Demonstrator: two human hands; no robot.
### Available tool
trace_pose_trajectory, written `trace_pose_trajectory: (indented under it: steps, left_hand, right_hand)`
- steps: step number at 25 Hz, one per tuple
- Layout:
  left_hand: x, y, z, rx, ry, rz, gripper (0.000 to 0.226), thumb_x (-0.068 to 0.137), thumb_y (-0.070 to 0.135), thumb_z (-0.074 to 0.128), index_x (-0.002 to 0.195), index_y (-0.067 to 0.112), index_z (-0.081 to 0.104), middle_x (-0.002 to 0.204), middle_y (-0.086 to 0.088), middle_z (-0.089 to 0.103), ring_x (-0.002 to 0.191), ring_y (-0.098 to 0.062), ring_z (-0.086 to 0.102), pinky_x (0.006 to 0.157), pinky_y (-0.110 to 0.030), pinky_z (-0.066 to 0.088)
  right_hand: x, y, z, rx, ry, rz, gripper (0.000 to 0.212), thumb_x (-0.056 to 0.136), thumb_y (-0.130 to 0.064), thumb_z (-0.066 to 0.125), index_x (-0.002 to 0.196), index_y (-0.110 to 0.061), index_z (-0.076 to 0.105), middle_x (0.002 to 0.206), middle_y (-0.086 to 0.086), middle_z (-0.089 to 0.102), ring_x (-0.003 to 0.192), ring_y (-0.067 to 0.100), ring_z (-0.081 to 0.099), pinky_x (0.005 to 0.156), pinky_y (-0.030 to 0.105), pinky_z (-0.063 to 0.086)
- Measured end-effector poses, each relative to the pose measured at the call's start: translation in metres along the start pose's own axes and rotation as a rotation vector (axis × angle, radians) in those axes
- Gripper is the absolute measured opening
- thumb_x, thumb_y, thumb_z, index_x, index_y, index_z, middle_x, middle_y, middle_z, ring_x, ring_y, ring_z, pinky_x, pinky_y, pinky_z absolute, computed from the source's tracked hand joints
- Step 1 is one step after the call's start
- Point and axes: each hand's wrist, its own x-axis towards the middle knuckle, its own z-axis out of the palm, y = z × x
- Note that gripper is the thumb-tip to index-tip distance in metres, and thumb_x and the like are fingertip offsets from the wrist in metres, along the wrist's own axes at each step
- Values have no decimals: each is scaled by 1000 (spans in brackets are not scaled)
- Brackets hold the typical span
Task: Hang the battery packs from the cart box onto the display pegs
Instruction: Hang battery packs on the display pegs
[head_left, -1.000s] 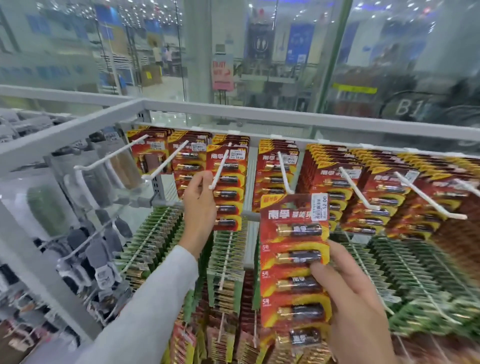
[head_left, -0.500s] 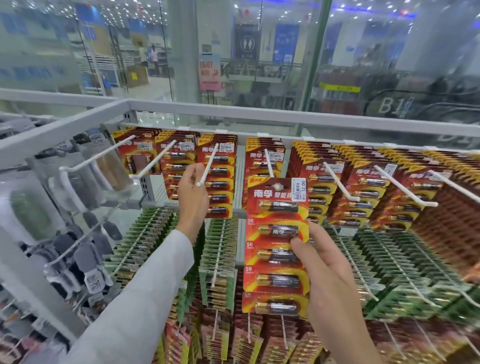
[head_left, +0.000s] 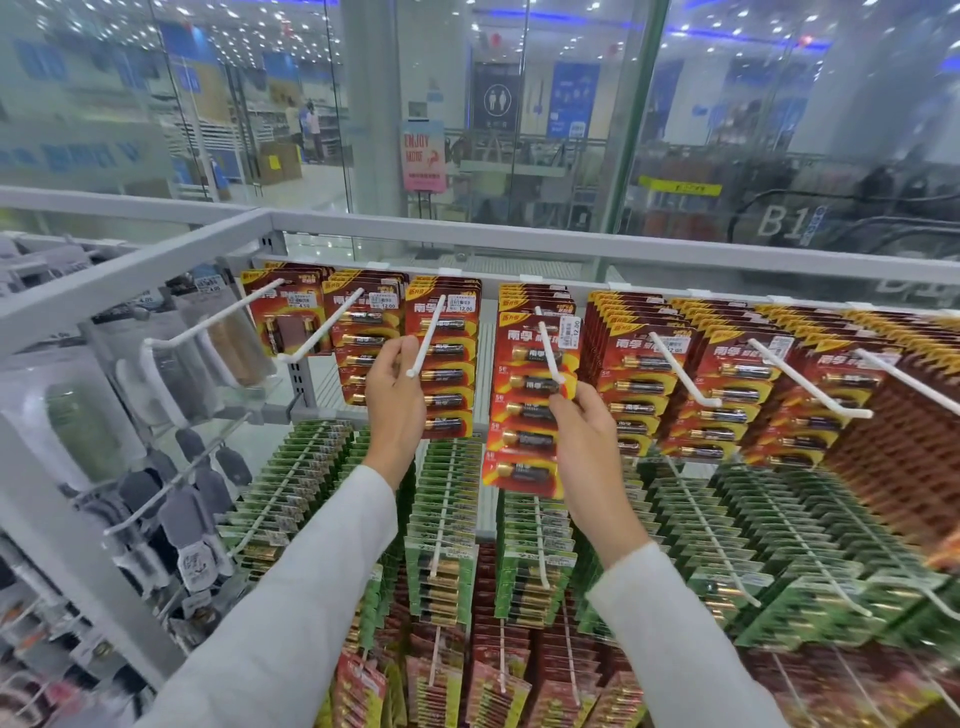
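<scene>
Battery pack (head_left: 523, 408) hung on display peg (head_left: 548, 348), frontmost in its row.
Right grip (head_left: 584, 423) pinches the pack's right edge just below the peg tip. Left grip (head_left: 395, 400) touches the neighbouring peg (head_left: 426, 338) near its tip; whether it holds that peg cannot be told.

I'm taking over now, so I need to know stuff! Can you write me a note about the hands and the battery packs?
Left hand: up by the tip of the third peg; whether it grips anything is unclear.
Right hand: pinches the red battery pack by its right edge.
Pack: its top looks threaded on the fourth peg, in front of the hung packs.
Left to do: slide it back and let go. The cart box is not in view.
</scene>
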Motion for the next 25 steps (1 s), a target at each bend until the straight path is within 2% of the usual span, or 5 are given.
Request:
trace_pose_trajectory:
  steps: [7,12,14,17,25]
  left_hand:
    - [5,-2,-5,-67,34,-57,21,107,37,56,110,22,71,97,2,78,91,-18,76,83,-49,64]
    - [-8,0,-17,35,36,-21,19,107,28,58,119,18,68,95,12,69,83,-4,68,65,-15,54]
    - [-13,-6,-28,42,27,-8,17,106,27,60,120,22,68,103,7,73,92,-8,70,77,-27,61]
    - [-30,-14,-44,61,33,-21,16,105,32,61,119,29,69,115,10,74,111,-10,69,101,-43,57]
    - [-144,-11,-54,-58,-65,-178,18,102,33,59,115,29,71,112,7,77,102,-14,74,94,-36,55]
  right_hand:
    - [45,15,7,-91,56,-77,18,109,-21,44,102,-20,61,68,-14,67,59,7,65,55,26,52]
    - [45,28,2,-177,89,-107,33,103,-46,52,111,-19,68,95,-4,69,88,14,66,78,34,51]
    - [39,31,-1,-237,102,-105,52,100,-59,50,129,-19,63,112,-5,62,103,13,59,89,31,46]
    - [27,32,-9,-287,164,-124,38,105,-50,45,122,-22,64,97,-13,63,90,4,59,75,23,42]
    - [-63,53,-69,-213,262,-56,16,103,-31,59,115,-32,69,116,-18,72,111,-3,64,96,24,48]
